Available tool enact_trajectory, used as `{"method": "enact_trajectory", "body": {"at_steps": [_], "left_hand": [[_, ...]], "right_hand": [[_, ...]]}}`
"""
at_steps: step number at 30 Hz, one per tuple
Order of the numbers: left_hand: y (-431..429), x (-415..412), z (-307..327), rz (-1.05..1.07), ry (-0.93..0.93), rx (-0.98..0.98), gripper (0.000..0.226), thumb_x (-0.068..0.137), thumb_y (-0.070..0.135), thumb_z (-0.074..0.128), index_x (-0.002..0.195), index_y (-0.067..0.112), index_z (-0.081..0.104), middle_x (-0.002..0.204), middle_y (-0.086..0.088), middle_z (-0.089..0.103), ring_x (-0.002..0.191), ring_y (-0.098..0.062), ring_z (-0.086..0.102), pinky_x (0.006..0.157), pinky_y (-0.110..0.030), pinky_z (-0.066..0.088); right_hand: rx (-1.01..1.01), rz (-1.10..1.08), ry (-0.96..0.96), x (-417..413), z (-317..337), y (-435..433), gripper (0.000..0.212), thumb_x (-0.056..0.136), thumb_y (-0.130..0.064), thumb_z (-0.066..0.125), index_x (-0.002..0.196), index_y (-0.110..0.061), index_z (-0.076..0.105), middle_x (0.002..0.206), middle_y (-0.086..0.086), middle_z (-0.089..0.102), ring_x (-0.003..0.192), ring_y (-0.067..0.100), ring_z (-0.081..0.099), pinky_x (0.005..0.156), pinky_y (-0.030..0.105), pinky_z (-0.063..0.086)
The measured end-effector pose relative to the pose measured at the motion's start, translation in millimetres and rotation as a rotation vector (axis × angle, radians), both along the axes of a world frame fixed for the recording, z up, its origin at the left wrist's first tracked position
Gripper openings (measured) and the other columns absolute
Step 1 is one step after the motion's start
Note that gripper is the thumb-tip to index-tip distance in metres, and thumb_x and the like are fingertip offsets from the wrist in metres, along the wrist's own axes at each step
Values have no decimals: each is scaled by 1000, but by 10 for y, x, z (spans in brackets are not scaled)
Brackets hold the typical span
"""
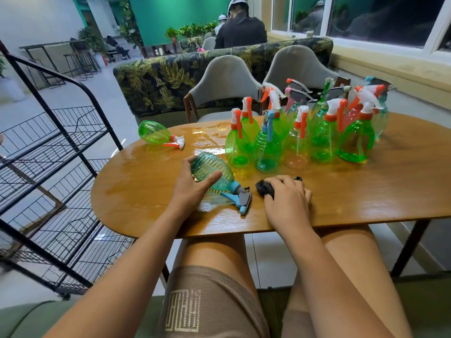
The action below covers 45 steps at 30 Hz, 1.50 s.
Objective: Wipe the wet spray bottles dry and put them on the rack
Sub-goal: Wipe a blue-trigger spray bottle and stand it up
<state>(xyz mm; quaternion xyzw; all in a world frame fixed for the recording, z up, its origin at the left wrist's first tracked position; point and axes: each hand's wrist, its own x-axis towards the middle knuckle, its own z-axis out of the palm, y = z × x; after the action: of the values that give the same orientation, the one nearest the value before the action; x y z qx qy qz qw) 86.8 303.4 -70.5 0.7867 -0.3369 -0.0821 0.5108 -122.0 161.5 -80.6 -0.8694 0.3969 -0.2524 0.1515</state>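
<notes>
A teal ribbed spray bottle (pixel 214 170) with a blue and grey trigger lies on its side on the wooden table (pixel 366 191). My left hand (pixel 192 184) wraps around its body. My right hand (pixel 288 198) presses on a dark cloth (pixel 264 189) just right of the bottle's nozzle. A green bottle (pixel 153 132) lies on its side at the far left of the table. Several green and teal spray bottles (pixel 307 132) stand upright in a cluster at the back. The black wire rack (pixel 61 152) stands to the left of the table, its shelves bare.
Water gleams on the table's left and middle parts. Two grey chairs (pixel 227 79) and a leaf-patterned sofa back stand behind the table. My knees are under the near edge. A person sits beyond the sofa.
</notes>
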Motion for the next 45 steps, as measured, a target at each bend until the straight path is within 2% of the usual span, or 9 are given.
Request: {"method": "enact_trajectory", "body": {"at_steps": [5, 8, 10, 13, 17, 22, 28, 38, 45], "left_hand": [[-8, 9, -5, -7, 4, -7, 103, 67, 82, 82, 148, 36, 39, 138, 2, 60, 123, -19, 62, 108, -49, 54], [-13, 10, -17, -1, -20, -8, 100, 69, 80, 82, 148, 35, 40, 141, 2, 59, 126, -20, 60, 111, -49, 52], [-16, 8, -29, 5, -35, -6, 100, 68, 82, 81, 148, 37, 41, 144, 3, 57, 129, -21, 58, 113, -50, 50], [-23, 13, -33, 9, -41, -4, 101, 69, 82, 81, 149, 36, 41, 145, 4, 55, 131, -20, 56, 114, -49, 48], [-39, 22, -34, 26, -38, 7, 107, 64, 89, 77, 149, 37, 40, 144, 3, 58, 130, -20, 58, 112, -50, 50], [-84, 19, 11, 26, -40, 39, 104, 66, 86, 75, 149, 34, 38, 144, 0, 57, 131, -22, 58, 113, -51, 49], [-169, -6, 19, 102, -51, 45, 95, 68, 96, 67, 136, 34, 43, 123, 3, 67, 111, -19, 66, 100, -50, 56], [-214, -23, 64, 98, -58, 76, 99, 65, 92, 72, 138, 31, 45, 129, 0, 64, 117, -23, 63, 102, -49, 55], [-253, -44, 108, 81, -59, 77, 95, 65, 87, 75, 135, 32, 45, 123, 1, 67, 110, -20, 67, 98, -50, 57]], "right_hand": [[28, 120, -372, -34, 62, 76, 34, 91, -3, 69, 119, -22, 72, 117, -2, 65, 108, 21, 58, 87, 29, 48], [55, 269, -468, 9, 107, 211, 37, 91, -2, 70, 123, -20, 72, 118, -6, 66, 107, 10, 60, 91, 10, 44], [59, 344, -372, 74, 61, 304, 40, 89, -2, 70, 125, -22, 71, 122, -6, 66, 112, 11, 59, 98, 22, 50], [18, 322, -268, 135, 10, 419, 38, 89, -6, 69, 123, -24, 70, 122, -6, 65, 112, 18, 57, 90, 38, 56], [-107, 308, -245, 140, 3, 578, 31, 85, -11, 72, 113, -23, 71, 111, -4, 68, 104, 21, 60, 80, 37, 56], [-163, 378, -230, 172, -19, 746, 30, 81, -15, 72, 110, -25, 72, 106, -4, 68, 101, 23, 60, 82, 37, 56], [-141, 490, -224, 183, 3, 844, 32, 86, -21, 70, 118, -27, 73, 113, -9, 68, 107, 18, 60, 86, 31, 53], [67, 383, -264, 96, 12, 381, 31, 87, -16, 68, 116, -26, 74, 110, -7, 66, 104, 15, 55, 86, 36, 53], [-38, 368, -292, 196, -5, 536, 42, 88, -3, 68, 127, -17, 71, 124, -1, 66, 114, 21, 57, 97, 35, 52]]}}
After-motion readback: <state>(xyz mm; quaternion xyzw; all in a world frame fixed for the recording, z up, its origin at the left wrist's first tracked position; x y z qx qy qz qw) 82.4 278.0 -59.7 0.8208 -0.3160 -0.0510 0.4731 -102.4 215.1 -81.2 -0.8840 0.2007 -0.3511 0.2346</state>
